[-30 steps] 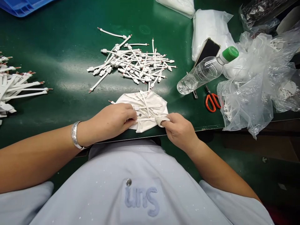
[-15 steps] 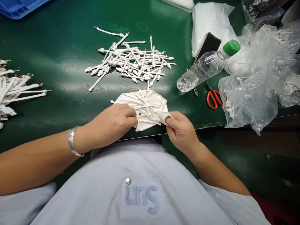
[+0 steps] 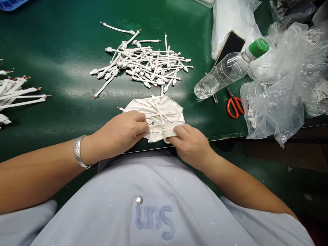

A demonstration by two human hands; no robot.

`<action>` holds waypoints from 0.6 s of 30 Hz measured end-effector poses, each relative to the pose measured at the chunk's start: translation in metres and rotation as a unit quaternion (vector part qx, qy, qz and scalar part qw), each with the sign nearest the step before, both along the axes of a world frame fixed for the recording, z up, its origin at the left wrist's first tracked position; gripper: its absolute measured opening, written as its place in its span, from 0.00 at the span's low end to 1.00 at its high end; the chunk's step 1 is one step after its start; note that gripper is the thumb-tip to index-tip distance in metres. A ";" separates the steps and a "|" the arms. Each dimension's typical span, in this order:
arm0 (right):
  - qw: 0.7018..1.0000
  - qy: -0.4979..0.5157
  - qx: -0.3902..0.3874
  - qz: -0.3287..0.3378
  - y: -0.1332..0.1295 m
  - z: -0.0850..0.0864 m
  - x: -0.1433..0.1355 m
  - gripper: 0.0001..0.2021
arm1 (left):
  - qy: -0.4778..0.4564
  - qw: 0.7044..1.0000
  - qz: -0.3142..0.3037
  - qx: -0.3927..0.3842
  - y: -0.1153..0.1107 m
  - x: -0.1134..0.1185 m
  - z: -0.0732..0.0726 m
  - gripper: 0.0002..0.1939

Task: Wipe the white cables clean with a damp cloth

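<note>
A white cloth [image 3: 176, 109] lies at the table's front edge with several short white cables [image 3: 158, 110] on it. My right hand [image 3: 191, 141] pinches a folded part of the cloth near its lower right corner. At the cloth's left side, my left hand [image 3: 123, 133] is closed, its fingertips beside a small connector [image 3: 149, 121]; what it grips, if anything, is hidden. Beyond the cloth spreads a loose pile of white cables [image 3: 148, 65] with reddish wire ends.
Another cable bundle [image 3: 20, 94] lies at the left. On the right are a clear bottle [image 3: 222, 75] with a green cap, a phone [image 3: 232, 46], red-handled scissors [image 3: 233, 106] and plastic bags [image 3: 276, 99]. A blue tray [image 3: 11, 4] shows at the upper left.
My right hand has moved left and folded the cloth's right corner inward over its lower part. My left hand has barely moved. The view has shifted slightly.
</note>
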State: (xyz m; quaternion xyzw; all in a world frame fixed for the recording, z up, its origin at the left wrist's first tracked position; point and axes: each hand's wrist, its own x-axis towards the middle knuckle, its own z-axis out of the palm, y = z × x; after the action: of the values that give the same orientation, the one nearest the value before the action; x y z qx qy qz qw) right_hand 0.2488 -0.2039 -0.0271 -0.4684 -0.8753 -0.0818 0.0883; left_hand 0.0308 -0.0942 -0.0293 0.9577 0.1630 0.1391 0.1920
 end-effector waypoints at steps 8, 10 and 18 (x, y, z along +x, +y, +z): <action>1.000 0.029 -0.005 0.009 0.004 -0.001 0.008 0.14 | -0.004 0.997 0.040 -0.067 0.002 0.001 -0.002 0.10; 0.999 0.047 0.001 0.019 0.013 -0.006 -0.003 0.14 | 0.004 0.996 0.044 -0.074 0.002 0.002 -0.001 0.10; 0.997 0.042 0.025 0.066 0.017 -0.007 -0.001 0.16 | 0.038 0.995 0.044 -0.084 0.005 0.003 0.000 0.10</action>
State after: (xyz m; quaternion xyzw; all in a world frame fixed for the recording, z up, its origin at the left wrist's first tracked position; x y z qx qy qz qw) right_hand 0.2476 -0.1869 -0.0340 -0.4102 -0.8976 -0.0778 0.1413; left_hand 0.0336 -0.0894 -0.0297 0.9347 0.2232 0.0971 0.2591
